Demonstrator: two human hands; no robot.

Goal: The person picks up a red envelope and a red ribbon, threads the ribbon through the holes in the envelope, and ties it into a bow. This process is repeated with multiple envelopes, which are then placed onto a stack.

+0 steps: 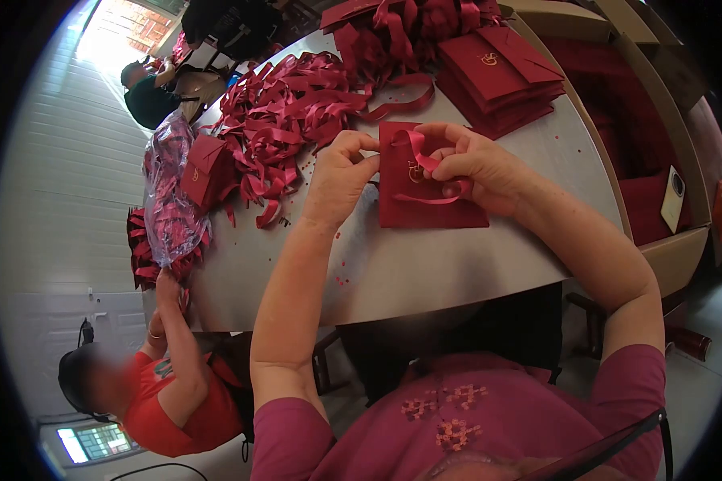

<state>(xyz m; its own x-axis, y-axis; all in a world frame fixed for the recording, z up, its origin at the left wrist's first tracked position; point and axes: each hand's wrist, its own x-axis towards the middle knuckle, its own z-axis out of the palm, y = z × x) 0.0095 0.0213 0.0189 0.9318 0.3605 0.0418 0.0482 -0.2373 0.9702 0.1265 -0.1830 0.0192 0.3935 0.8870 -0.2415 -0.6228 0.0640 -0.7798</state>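
Note:
A flat red paper gift bag (433, 215) with a gold logo lies on the metal table in front of me. My left hand (338, 178) is closed at the bag's left edge, its thumb and forefinger pinching there; the exact grip is partly hidden. Over the bag's right side, my right hand (480, 167) is closed on a red ribbon (415, 151), which loops across the front of the bag. The ribbon's lower stretch runs below the logo towards the right fingers.
A tangled heap of red ribbons (285, 112) lies beyond my left hand. Stacked red bags (497, 68) stand at the far right, beside a cardboard box (672, 260) holding a phone (672, 200). At left, a person in red (188, 401) handles a plastic-wrapped bundle (168, 192).

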